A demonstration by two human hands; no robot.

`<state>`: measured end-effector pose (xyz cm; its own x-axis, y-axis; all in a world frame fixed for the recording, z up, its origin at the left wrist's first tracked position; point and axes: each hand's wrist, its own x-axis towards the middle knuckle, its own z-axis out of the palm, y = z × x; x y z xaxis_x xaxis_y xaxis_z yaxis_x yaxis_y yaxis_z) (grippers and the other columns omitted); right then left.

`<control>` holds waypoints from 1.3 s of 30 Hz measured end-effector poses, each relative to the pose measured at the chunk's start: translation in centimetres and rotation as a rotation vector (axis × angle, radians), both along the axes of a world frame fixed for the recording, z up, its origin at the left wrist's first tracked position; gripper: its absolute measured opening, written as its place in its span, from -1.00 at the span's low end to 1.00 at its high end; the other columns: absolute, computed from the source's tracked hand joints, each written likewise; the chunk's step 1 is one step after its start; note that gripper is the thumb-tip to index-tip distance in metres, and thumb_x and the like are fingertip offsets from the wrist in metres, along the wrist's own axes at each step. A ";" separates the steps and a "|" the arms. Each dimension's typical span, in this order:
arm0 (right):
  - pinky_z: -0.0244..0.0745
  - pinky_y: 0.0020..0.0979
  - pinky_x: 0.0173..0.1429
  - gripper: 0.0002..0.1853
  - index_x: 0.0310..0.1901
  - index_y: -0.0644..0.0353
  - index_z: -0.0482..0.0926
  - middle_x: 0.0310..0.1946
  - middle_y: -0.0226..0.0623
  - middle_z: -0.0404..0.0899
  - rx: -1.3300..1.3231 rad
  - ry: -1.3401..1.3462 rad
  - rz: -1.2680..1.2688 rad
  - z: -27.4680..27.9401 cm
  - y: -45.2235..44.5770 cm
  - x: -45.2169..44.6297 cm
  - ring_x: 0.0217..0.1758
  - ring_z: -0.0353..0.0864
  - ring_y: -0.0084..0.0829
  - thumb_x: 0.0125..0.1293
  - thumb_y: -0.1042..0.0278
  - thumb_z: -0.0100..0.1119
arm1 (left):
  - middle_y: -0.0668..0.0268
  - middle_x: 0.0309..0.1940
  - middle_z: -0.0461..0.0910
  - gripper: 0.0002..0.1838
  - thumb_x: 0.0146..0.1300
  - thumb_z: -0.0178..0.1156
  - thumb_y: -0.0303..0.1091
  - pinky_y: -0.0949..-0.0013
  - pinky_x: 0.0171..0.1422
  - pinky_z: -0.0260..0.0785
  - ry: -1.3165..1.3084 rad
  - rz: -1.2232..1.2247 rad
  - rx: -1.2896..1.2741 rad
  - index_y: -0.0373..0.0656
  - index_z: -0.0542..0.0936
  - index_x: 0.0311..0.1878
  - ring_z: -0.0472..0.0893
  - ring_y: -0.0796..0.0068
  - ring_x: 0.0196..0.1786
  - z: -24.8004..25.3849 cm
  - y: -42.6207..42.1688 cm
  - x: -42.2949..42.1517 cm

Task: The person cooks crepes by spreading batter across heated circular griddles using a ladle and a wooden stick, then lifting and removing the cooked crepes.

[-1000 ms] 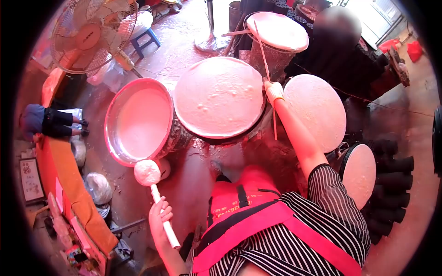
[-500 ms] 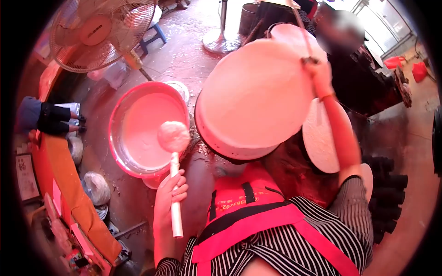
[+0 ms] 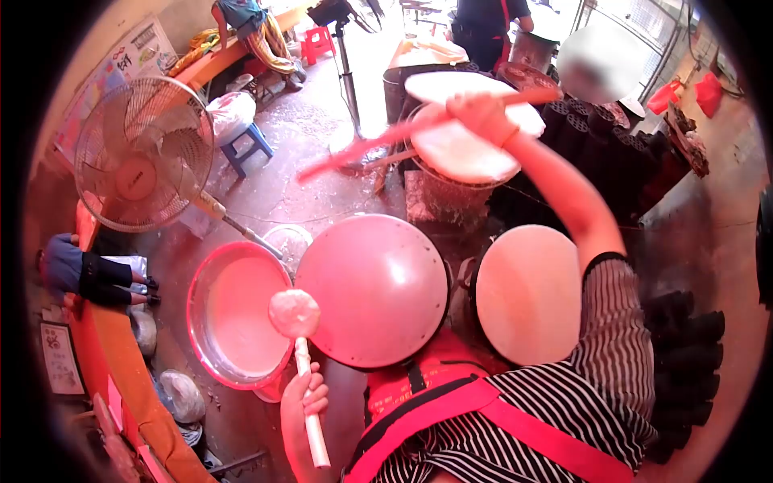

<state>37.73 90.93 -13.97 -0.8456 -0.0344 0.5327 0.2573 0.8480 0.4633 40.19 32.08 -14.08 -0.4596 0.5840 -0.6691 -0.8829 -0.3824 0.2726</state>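
In my left hand (image 3: 304, 394) is a ladle (image 3: 294, 312) with a long pale handle, its round head coated with pale batter. It hangs at the right rim of a red-rimmed basin (image 3: 198, 354) that holds pale batter. My right hand (image 3: 483, 117) is closed around a long stick (image 3: 366, 153), blurred by motion, over a pale round sheet (image 3: 459, 153) on a stand at the back. Right of the ladle is a round pan (image 3: 374, 290) with a shiny, bare surface. Farther right, another round pan (image 3: 527, 298) has a pale layer over it.
A standing fan (image 3: 141, 173) is at the left, near a blue stool (image 3: 248, 149). Dark cylindrical briquettes (image 3: 684, 346) are stacked at the right. A person in dark clothes (image 3: 483, 28) stands at the back, and another person (image 3: 258, 32) is near the orange bench.
My view has tilted up. My right hand and the stick have moved forward to the pale sheet at the back. The near pan now shows bare metal; the ladle stays by the basin.
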 end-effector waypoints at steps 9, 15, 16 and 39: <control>0.60 -0.30 -0.35 -0.83 -0.27 0.11 0.58 -0.42 -0.28 0.62 -0.468 -0.146 -0.215 -18.1 -0.5 3.1 -0.40 0.68 -0.27 0.21 0.32 -0.01 | 0.33 -0.43 0.26 -0.75 0.43 -0.15 -0.43 0.61 -0.70 0.10 -0.002 0.025 -0.155 -0.30 0.29 0.10 0.20 0.65 -0.63 4.0 3.1 5.1; 0.58 -0.18 -0.19 -0.70 0.00 -0.03 0.57 -0.31 -0.24 0.62 -0.680 -0.066 -0.432 -12.4 -4.9 7.3 -0.27 0.68 -0.19 0.25 0.16 0.08 | 0.36 -0.47 0.25 -0.75 0.40 -0.11 -0.48 0.67 -0.70 0.03 0.258 -0.179 -0.373 -0.29 0.30 0.10 0.18 0.72 -0.65 6.6 6.8 7.2; 0.56 -0.17 -0.17 -0.71 -0.05 -0.03 0.58 -0.32 -0.21 0.63 -0.821 -0.037 -0.392 -12.6 -5.4 8.4 -0.24 0.67 -0.17 0.25 0.11 0.09 | 0.38 -0.47 0.26 -0.74 0.39 -0.09 -0.45 0.66 -0.71 0.02 0.278 -0.271 -0.420 -0.22 0.28 0.12 0.17 0.73 -0.67 6.7 7.3 7.0; 0.38 -0.19 0.13 -0.57 0.23 0.03 0.42 -0.06 -0.07 0.57 -1.534 0.881 -0.458 -24.6 -48.7 14.4 0.04 0.53 -0.08 0.33 0.23 0.02 | 0.18 -0.43 0.45 -0.95 0.04 0.12 -0.53 0.12 -0.23 0.34 2.338 -0.124 -0.799 -0.15 0.55 -0.45 0.49 0.09 -0.32 -12.6 12.6 -14.7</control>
<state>52.15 42.21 -38.52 -0.1343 0.9846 0.1115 0.2760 0.1452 -0.9501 25.51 44.67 -26.66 -0.4354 0.6603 0.6119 0.8929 0.2301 0.3870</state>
